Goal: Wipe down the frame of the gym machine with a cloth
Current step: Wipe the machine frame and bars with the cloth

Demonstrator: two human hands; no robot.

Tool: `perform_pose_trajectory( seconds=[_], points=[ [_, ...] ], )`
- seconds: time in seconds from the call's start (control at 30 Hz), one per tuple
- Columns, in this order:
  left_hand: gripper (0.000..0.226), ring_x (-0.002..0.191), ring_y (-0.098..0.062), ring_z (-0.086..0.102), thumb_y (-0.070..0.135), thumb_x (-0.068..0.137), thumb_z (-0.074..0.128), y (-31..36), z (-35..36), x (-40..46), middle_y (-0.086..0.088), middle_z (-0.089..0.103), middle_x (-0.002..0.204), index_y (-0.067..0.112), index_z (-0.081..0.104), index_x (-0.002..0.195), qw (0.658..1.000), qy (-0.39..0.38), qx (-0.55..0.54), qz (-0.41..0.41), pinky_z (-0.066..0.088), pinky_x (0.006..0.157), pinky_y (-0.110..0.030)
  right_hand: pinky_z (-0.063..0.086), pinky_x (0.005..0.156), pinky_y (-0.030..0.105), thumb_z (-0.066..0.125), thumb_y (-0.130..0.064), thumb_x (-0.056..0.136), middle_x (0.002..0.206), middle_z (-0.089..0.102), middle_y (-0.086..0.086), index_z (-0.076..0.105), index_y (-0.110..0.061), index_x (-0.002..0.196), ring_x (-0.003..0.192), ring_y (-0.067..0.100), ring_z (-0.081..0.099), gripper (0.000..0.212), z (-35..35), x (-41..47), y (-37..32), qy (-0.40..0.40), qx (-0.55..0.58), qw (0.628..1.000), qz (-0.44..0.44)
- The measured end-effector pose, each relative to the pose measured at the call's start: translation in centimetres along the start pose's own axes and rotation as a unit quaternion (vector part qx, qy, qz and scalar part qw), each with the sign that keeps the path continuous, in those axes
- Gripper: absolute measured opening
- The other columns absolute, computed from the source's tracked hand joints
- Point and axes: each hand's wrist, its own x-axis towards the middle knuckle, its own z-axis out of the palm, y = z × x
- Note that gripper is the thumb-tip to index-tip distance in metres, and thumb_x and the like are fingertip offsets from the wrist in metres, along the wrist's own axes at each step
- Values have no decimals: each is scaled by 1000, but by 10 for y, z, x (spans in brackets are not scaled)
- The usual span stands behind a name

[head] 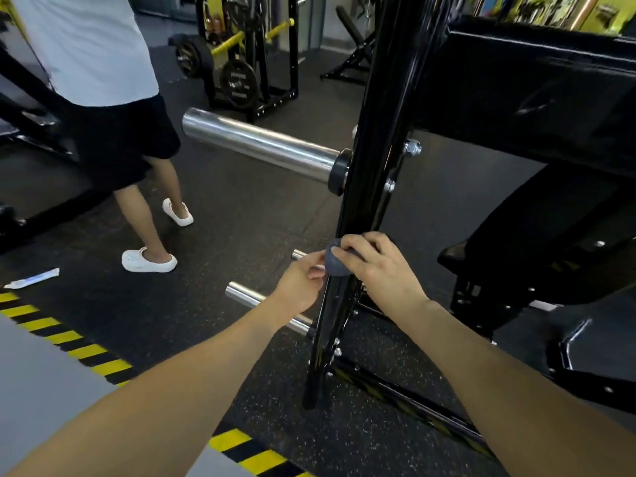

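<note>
The right hand [373,261] grips the grey cloth [335,261] against the black upright frame [364,187], the left hand [301,282] pinches the cloth's edge; the lower frame and base apparently remain unwiped.

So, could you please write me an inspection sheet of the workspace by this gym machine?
Surface: dark speckled rubber floor, with yellow-black hazard tape.
Job's things: grey cloth pressed on the black upright frame.
Clutter: a white tube lying on the floor.
Grips: right hand holds the cloth on the frame; left hand pinches the cloth's edge.
Cables: nothing seen.
Surroundings: chrome plate pegs, a bystander's legs, a plate rack behind.
</note>
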Motion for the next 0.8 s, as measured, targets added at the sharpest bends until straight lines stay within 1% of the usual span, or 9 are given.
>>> perform_pose_trajectory(
  seconds=[0.1,0.17,0.23,0.37,0.5,0.6,0.67,0.73,0.8],
  points=[
    [48,85,-8,50,-21,90,31,-6,0,2,-5,53,99,-2,47,131,1000,-9,6,27,41,67,0,54,78,37,36,-6,76,116,57,7,66,-7,113,97,28,43,47,5,-2,2,16,-25,999,-17],
    [51,100,-14,52,-22,89,33,-11,-3,7,-5,55,108,1,47,132,997,-11,23,67,42,72,0,51,81,37,35,-4,76,117,55,7,65,-7,114,96,29,45,48,8,-4,2,33,-36,999,-16],
    [54,104,-16,56,-25,87,34,-23,-6,14,-10,58,117,0,47,132,994,-10,18,105,44,75,-4,44,84,35,32,-2,75,117,54,7,66,-6,113,94,29,44,52,16,-9,-1,54,-46,997,-16],
    [68,93,-8,62,-33,81,36,-50,-5,24,-21,54,126,7,37,136,981,-21,-50,185,50,93,-29,37,88,32,28,-1,71,112,63,10,67,-6,110,93,27,41,55,45,-29,-15,64,-71,995,-17],
    [65,86,7,65,-29,81,43,-81,3,33,-10,53,123,-1,35,139,968,-36,-84,233,51,78,-14,36,88,32,30,-3,68,109,64,10,69,-5,107,92,27,39,55,78,-49,-25,93,-85,992,-12],
    [65,84,6,65,-32,82,33,-114,10,43,-11,53,121,-5,32,140,957,-37,-93,273,51,80,-13,37,87,31,32,-5,70,109,62,8,69,-7,107,92,26,39,52,115,-72,-37,118,-88,989,-14],
    [61,87,-2,65,-31,84,30,-136,11,49,-13,54,120,-6,33,140,953,-38,-86,289,51,78,-12,38,88,31,39,-5,71,111,61,6,69,-9,108,94,27,41,48,141,-89,-44,123,-100,987,-11],
    [66,99,-15,60,-33,81,29,-156,12,55,-14,52,124,-5,34,140,951,-39,-60,301,51,79,-13,45,85,36,61,1,68,112,60,6,68,-10,109,95,30,47,43,155,-96,-46,119,-104,987,-1],
    [74,108,-22,53,-37,75,23,-172,15,56,-13,50,130,-4,35,140,949,-34,-37,311,49,78,-11,50,79,40,76,4,59,111,59,6,67,-12,109,93,32,51,54,154,-94,-44,94,-113,989,-3]
  ],
)
